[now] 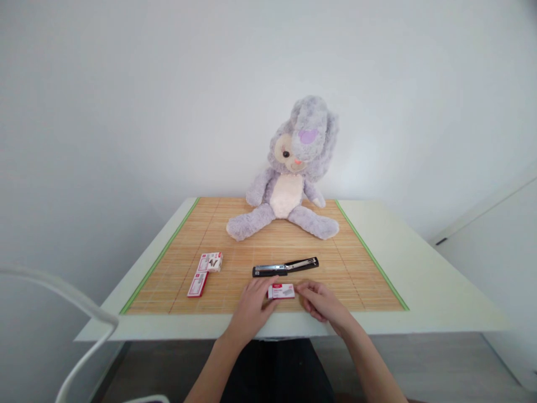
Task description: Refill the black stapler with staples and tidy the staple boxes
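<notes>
Low in the middle of the frame, both hands meet on a small red-and-white box (281,291) that lies on the bamboo mat (361,268) near the bench's front edge. The left hand (254,305) pinches the box's left end, thumb on the near side and fingers curled over the far side. The right hand (321,301) pinches the right end with its fingertips, the remaining fingers folded under. So each grip is pressed onto the box, one at either end.

Just above the box lies a black stapler (285,267), swung open flat, its metal arm stretching to the right. The left hand's fingertips sit close to its left end; whether they touch it I cannot tell.

Left of centre, two more boxes rest on the mat: one (210,261) standing open, one (197,284) lying flat below it. A grey plush rabbit (289,184) sits at the back of the mat, against the white wall. The white bench (432,291) shows bare at the right.
</notes>
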Action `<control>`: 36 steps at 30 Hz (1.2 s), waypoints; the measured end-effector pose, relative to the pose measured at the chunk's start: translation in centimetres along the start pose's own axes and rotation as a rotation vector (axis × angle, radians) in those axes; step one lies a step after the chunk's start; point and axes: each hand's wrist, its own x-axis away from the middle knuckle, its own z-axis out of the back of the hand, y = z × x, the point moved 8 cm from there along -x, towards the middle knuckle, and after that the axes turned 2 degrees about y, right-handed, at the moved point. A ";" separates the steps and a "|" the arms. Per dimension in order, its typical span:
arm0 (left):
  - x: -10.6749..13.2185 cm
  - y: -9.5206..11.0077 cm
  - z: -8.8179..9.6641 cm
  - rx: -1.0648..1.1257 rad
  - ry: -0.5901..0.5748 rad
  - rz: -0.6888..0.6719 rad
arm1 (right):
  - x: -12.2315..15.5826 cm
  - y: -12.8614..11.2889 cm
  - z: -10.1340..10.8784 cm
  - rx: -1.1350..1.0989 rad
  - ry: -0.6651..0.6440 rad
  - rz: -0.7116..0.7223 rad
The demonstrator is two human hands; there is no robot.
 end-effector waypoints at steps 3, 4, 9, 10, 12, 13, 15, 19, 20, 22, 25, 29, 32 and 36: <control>0.4 -1.6 1.4 -0.076 0.027 0.034 | -0.3 -1.7 1.6 0.246 0.127 0.175; 0.4 -1.9 1.7 -0.094 0.020 0.035 | -0.4 -2.5 1.4 0.327 0.132 0.234; 0.1 -2.4 2.2 -0.081 -0.026 0.017 | -0.5 -5.0 -1.3 0.684 0.036 0.354; 0.0 -2.6 2.3 -0.073 -0.024 0.019 | -0.5 -5.2 -1.4 0.729 0.045 0.350; 0.0 -3.0 2.7 -0.063 -0.021 0.025 | -0.6 -5.4 -1.1 0.779 0.069 0.339; 0.0 -3.3 2.9 -0.060 -0.023 0.027 | -0.6 -5.3 -0.8 0.788 0.078 0.336; 0.1 -3.8 3.2 -0.052 -0.032 0.029 | -0.6 -5.0 -0.2 0.790 0.081 0.336; 0.5 -4.1 3.6 -0.019 -0.011 0.028 | -0.6 -4.5 0.3 0.757 0.099 0.344; 0.6 -4.2 3.7 -0.007 0.021 0.035 | -0.7 -4.5 0.2 0.738 0.106 0.350; 0.7 -4.3 4.2 0.002 0.109 0.051 | -0.8 -4.9 -0.1 0.688 0.112 0.367; 0.8 -4.2 4.6 -0.052 0.192 0.056 | -1.3 -5.9 -0.4 0.641 0.137 0.394; 0.7 -3.6 4.1 -0.154 0.146 0.055 | -2.2 -7.0 -0.5 0.694 0.198 0.382; 0.6 -3.3 3.7 -0.193 0.112 0.057 | -2.9 -7.4 -0.9 0.732 0.219 0.366; 0.7 -3.2 3.7 -0.213 0.104 0.058 | -3.5 -7.2 -1.9 0.728 0.205 0.374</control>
